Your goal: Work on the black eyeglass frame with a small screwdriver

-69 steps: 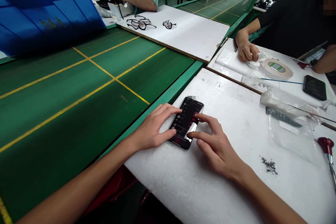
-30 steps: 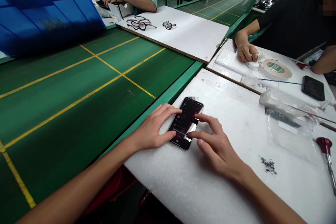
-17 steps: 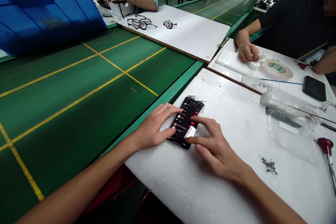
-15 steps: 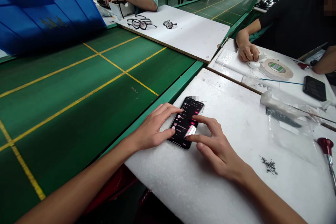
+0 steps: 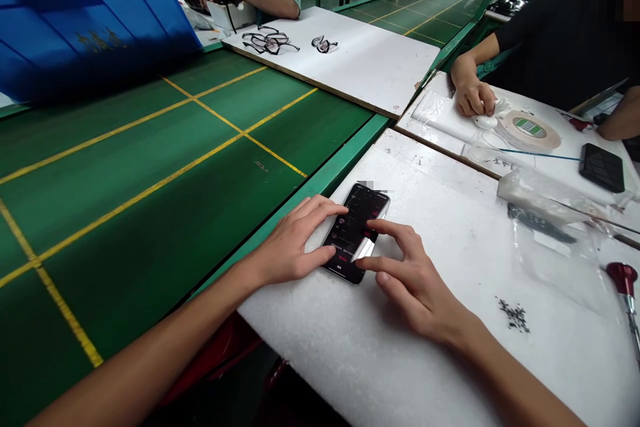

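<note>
While the smartphone (image 5: 357, 232) lies face-up near the tabletop's (image 5: 425, 193) conveyor-side edge, left hand (image 5: 289, 247) has thumb and index fingertips, well parted, on its left side; right hand (image 5: 417, 277), two fingertips spread, touches its right. Neither closes round it. Clear plastic bag (image 5: 560, 263) lies by the far edge.

Gotta be a factory floor, an assembly line: long green belt with yellow grid lines (image 5: 150, 240), flat white worktables (image 5: 365, 73) alongside it, a big blue plastic crate (image 5: 90, 20), black-framed eyeglasses (image 5: 271, 45) heaped up, a red-handled metal tool (image 5: 623, 280), and people (image 5: 555, 40) at neighbouring stations.
</note>
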Demonstrator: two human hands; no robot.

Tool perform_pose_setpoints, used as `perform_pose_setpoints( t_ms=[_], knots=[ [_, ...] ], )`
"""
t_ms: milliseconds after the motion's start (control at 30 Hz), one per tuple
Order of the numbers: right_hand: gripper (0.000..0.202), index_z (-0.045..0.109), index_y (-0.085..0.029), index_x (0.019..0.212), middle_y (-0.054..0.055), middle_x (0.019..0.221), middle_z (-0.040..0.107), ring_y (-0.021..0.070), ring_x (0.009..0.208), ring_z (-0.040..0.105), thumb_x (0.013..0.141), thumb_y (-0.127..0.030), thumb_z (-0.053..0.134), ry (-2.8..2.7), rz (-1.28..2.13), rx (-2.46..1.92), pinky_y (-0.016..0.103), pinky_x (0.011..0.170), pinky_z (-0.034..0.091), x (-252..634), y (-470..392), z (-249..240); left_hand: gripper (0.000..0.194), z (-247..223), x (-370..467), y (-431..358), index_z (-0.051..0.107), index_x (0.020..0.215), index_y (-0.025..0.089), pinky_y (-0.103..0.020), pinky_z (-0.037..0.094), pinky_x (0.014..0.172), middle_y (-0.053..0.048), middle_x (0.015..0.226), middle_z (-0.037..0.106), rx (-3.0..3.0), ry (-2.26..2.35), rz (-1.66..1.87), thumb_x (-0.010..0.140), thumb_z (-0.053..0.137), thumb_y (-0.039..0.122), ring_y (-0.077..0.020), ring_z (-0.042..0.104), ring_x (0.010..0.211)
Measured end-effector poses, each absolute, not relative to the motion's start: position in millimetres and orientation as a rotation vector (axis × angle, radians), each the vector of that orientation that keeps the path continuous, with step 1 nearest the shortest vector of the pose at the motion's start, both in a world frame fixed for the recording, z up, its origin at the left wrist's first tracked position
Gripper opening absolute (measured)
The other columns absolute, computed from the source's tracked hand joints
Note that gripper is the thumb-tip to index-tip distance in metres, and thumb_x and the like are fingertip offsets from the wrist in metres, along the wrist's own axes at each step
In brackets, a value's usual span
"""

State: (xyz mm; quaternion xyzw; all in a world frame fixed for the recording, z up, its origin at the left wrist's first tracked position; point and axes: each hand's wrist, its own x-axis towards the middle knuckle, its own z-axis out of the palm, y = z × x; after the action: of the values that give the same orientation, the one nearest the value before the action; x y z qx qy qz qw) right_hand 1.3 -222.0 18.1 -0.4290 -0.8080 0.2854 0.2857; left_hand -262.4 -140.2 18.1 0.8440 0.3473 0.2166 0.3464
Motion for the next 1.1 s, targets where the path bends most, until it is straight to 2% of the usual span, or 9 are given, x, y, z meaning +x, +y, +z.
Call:
perform_pose_setpoints(
  t_ms=[333, 533, 733, 933, 1100],
  knots=[
    [0.035, 0.074, -0.033, 0.124, 0.003, 0.163, 0.034, 0.0338, 0.147, 0.034, 0.099, -0.022, 0.053, -2.307, 0.744, -1.074, 0.059, 0.118, 0.033, 1.0, -222.3, 20.0, 0.054, 19.0, -262.2, -140.4, 0.053, 0.143, 0.023, -0.047, 0.044, 0.111, -0.010, 0.137, 0.057, 2.158, 0.895, 0.573, 0.089, 0.061, 0.023, -0.0302, 0.053, 0.128],
    [0.036, 0.072, -0.034, 0.129, 0.003, 0.162, 0.035, 0.0336, 0.147, 0.036, 0.104, -0.026, 0.047, -2.170, 0.782, -1.087, 0.061, 0.118, 0.034, 2.8, -222.6, 17.0, 0.056, 19.0, -262.7, -140.4, 0.053, 0.143, 0.024, -0.047, 0.045, 0.110, -0.009, 0.138, 0.057, 2.152, 0.887, 0.577, 0.088, 0.062, 0.023, -0.0308, 0.053, 0.127],
    [0.035, 0.074, -0.033, 0.125, 0.005, 0.159, 0.039, 0.0329, 0.144, 0.041, 0.106, -0.028, 0.046, -2.074, 0.785, -1.168, 0.059, 0.116, 0.039, 3.1, -222.0, 13.2, 0.062, 15.0, -262.4, -140.5, 0.052, 0.143, 0.028, -0.049, 0.046, 0.110, -0.009, 0.139, 0.055, 2.194, 0.895, 0.566, 0.084, 0.068, 0.021, -0.0319, 0.053, 0.127],
    [0.034, 0.073, -0.034, 0.126, 0.004, 0.158, 0.040, 0.0310, 0.144, 0.041, 0.106, -0.028, 0.047, -2.055, 0.801, -1.171, 0.056, 0.117, 0.039, 3.9, -222.2, 12.1, 0.058, 14.5, -262.1, -141.1, 0.052, 0.144, 0.029, -0.050, 0.046, 0.111, -0.008, 0.139, 0.056, 2.187, 0.922, 0.564, 0.088, 0.066, 0.023, -0.0312, 0.053, 0.126],
    [0.035, 0.073, -0.036, 0.127, 0.003, 0.159, 0.038, 0.0320, 0.146, 0.040, 0.105, -0.026, 0.047, -2.081, 0.812, -1.162, 0.058, 0.117, 0.038, 2.6, -221.6, 14.8, 0.053, 19.0, -262.4, -139.9, 0.052, 0.144, 0.026, -0.049, 0.045, 0.111, -0.009, 0.139, 0.056, 2.159, 0.887, 0.563, 0.091, 0.061, 0.024, -0.0307, 0.053, 0.128]
  ],
)
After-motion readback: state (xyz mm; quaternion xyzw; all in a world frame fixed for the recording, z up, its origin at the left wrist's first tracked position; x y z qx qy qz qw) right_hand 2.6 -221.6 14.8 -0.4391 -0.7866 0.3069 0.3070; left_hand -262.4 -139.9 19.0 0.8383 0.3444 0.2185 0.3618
